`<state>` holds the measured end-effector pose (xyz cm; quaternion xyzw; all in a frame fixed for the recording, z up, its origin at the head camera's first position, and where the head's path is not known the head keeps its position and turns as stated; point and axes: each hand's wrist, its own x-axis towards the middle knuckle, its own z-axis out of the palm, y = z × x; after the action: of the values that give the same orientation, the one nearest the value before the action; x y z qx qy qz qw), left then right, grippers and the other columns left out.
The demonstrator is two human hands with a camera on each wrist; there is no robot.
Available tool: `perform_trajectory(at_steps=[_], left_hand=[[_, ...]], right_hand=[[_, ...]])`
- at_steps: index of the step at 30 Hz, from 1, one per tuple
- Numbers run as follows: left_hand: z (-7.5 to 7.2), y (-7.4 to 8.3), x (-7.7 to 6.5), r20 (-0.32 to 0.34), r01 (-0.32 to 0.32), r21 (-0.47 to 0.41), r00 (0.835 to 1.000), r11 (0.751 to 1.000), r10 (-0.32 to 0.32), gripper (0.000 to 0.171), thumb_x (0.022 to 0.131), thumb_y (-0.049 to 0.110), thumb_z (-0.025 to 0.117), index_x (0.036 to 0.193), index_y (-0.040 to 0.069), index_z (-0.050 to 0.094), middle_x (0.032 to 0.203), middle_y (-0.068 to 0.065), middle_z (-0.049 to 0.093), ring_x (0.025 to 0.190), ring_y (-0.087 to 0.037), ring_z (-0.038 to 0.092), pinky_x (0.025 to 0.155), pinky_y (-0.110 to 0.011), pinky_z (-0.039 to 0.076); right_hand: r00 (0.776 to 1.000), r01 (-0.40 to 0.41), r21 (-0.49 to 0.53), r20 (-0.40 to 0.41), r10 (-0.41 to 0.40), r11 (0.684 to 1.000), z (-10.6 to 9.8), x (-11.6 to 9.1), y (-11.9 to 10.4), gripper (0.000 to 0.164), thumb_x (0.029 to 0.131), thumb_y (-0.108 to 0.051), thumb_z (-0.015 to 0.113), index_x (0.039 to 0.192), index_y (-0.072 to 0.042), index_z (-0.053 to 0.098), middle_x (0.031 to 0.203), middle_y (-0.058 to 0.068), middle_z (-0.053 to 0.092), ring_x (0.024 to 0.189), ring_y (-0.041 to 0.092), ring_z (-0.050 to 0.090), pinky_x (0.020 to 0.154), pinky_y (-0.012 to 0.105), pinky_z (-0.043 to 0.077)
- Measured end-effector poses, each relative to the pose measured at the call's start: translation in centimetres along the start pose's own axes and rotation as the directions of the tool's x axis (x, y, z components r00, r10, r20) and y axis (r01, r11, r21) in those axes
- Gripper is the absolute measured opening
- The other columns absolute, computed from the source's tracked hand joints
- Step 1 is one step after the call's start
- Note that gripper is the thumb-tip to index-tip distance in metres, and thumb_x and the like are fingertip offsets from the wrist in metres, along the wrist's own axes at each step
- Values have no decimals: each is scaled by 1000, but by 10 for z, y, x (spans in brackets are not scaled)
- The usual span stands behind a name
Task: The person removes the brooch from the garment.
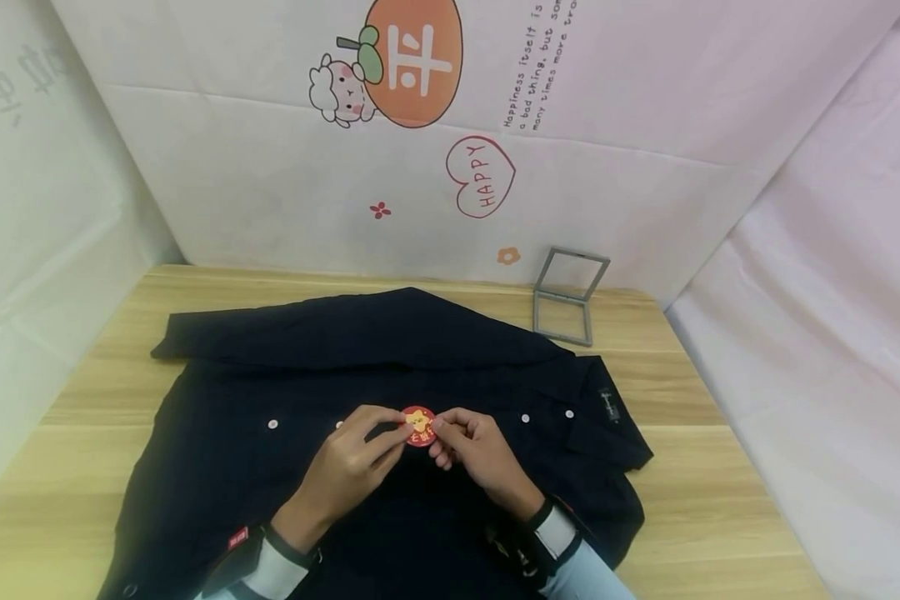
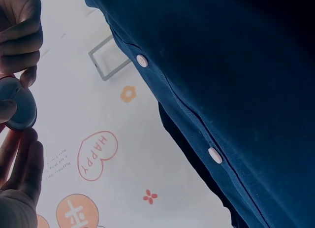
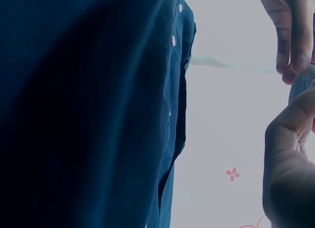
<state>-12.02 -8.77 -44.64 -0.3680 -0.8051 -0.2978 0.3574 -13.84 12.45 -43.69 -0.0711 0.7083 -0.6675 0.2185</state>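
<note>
A round red badge (image 1: 422, 438) with a yellow figure and lettering is held face up over the shirt in the head view. My left hand (image 1: 352, 462) pinches its left edge between fingertips and thumb. From the other side, my right hand (image 1: 483, 454) grips the right edge with thumb and index finger. The badge's plain grey back (image 2: 24, 107) shows in the left wrist view, partly covered by a thumb. Beneath both hands lies a dark navy shirt (image 1: 330, 333), spread on its side with a row of white buttons (image 1: 273, 424) across the front.
A grey square folding frame (image 1: 562, 296) stands open on the wooden table (image 1: 690, 417), behind the collar (image 1: 615, 417). White cloth walls (image 1: 270, 183) with printed drawings rise at the back and both sides of the table.
</note>
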Motion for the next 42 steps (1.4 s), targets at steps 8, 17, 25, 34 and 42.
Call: perform_trajectory(at_steps=[8,17,25,34,42], left_hand=[[5,5,2,21,134,-22,991,991,-133,25,75,1,78,99,6,75,104,-7,66,94,-19,64,80,-29,55],[13,10,5,-43,347,-166,933,923,-358,18,79,5,78,96,8,73,93,-2,66,85,-14,66,77,-22,54],[29,13,20,114,445,-315,895,838,-432,3,88,13,72,90,11,74,86,5,67,75,-5,61,65,-30,55],[65,10,47,369,663,-411,748,626,-551,17,96,21,64,97,7,73,83,-3,68,67,-6,57,63,-23,50],[91,23,65,469,701,-447,712,555,-522,21,99,22,59,103,6,72,90,-3,71,70,-4,59,63,-21,51]], right_hand=[[1000,-27,23,4,27,999,-12,2,-3,28,100,-22,56,109,4,59,75,-5,67,64,4,60,61,19,52],[997,29,-11,-66,-30,1000,-33,3,-10,27,100,-21,57,108,4,59,76,-6,69,65,5,62,63,20,53],[989,27,-71,-140,-37,997,-55,9,-6,30,99,-23,58,110,5,60,78,-4,69,68,6,63,65,21,54],[945,31,-121,-320,-68,992,-105,34,-11,31,100,-22,57,113,5,59,78,-6,69,69,5,64,66,18,54],[914,-23,-181,-402,-53,983,-161,64,-19,35,102,-25,52,119,5,56,77,-11,67,68,0,62,68,15,53]])
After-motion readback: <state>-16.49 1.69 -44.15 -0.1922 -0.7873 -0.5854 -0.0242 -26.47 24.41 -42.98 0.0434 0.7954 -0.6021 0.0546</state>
